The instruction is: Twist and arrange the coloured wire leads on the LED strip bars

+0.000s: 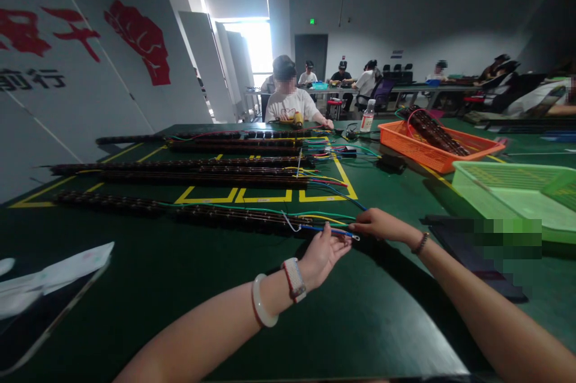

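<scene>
Near the middle of the table, my left hand (320,256) is turned palm up, its thumb against a blue wire (315,229) that ends in a metal ring terminal (356,238). Its fingers extend under the wire's end. Just to the right, my right hand (381,224) has its fingertips pinched together at the end of a green wire (335,226). These wires come out of a long dark cable harness (216,216) with a white tie (291,222) near its end. A yellow wire (321,218) also leaves this bundle.
Several more dark harnesses (202,177) lie behind, over yellow tape outlines (270,199). At right are an orange basket (432,153) holding a bundle, a green basket (495,194) and a dark flat item (468,257). A bottle (368,117) and a seated person (288,101) are opposite.
</scene>
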Demonstrator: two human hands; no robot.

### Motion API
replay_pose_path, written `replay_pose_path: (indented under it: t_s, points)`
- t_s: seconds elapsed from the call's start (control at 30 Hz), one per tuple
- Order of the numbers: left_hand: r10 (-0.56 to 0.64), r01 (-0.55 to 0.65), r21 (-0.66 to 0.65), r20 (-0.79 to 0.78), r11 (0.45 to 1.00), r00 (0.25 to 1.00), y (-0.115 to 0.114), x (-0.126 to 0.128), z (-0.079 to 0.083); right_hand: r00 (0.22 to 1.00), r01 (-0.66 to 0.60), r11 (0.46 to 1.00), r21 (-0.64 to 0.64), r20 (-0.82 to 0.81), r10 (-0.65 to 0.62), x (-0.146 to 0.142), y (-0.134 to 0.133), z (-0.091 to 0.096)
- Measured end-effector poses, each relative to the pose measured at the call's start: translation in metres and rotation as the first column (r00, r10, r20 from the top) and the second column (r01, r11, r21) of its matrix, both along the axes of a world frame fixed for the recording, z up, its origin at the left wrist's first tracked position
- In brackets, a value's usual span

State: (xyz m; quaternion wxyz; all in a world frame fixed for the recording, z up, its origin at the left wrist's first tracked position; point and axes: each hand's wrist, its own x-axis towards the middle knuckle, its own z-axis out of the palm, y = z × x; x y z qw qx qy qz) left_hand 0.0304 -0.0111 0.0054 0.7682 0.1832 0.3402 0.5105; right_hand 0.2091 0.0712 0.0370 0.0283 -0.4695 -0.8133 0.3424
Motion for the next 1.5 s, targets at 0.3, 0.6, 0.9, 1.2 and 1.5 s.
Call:
replay_pose_path:
  t_s: [0.3,0.6,0.9,1.2,1.5]
  points:
    - [-0.11,0.11,0.019,0.021,0.994,0.994,0.001,-0.003,-0.001,0.994,-0.105,0.919,0.38,0.04,0.098,-0.011,-0.015,-0.025]
    - [-0.085,0.084,0.021,0.049,0.996,0.995,0.0,-0.002,-0.006,0.987,-0.158,0.807,0.569,0.07,0.143,-0.005,-0.015,-0.039]
    - [-0.033,0.034,-0.022,0.042,0.999,0.999,-0.001,0.001,-0.01,0.993,-0.107,0.809,0.578,0.023,0.115,-0.01,-0.016,-0.036]
    - [-0.105,0.107,-0.017,0.104,0.994,0.989,0.001,-0.004,-0.009,0.977,-0.109,0.827,0.551,-0.096,0.192,-0.012,-0.018,-0.034]
    - [-0.109,0.109,-0.028,0.004,0.994,0.994,0.001,-0.009,-0.012,0.947,-0.23,0.633,0.739,0.021,0.32,-0.016,-0.035,-0.03]
